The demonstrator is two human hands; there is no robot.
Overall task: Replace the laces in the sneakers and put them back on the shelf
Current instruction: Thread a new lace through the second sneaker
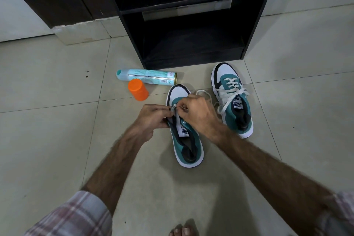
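Both hands are working over the near sneaker (186,136): our left hand (153,119) is curling against the eyelet edge and pinching the white lace (173,108) near its tip, while our right hand (197,113) is pinching the same lace end from the other side, fingers pressed together above the tongue. This sneaker is lying on the floor (57,120) just in front of the dark shelf (191,48), toe toward it, and we are seeing no lacing across its upper eyelets. Slack from the lace is trailing out past the right hand toward the second sneaker (232,99), which is standing just beside it, already laced but with its ends untied. A teal spray can (147,76) is lying on its side near the toe, with an orange cap (138,90) touching or almost touching it. We are judging the step in hand to be threading the lace through the lower eyelets of the near sneaker. The next move is calling for feeding the tip cleanly through an eyelet, then drawing the slack through evenly; whether the tip is already in a hole we cannot tell, since the fingers are covering it.
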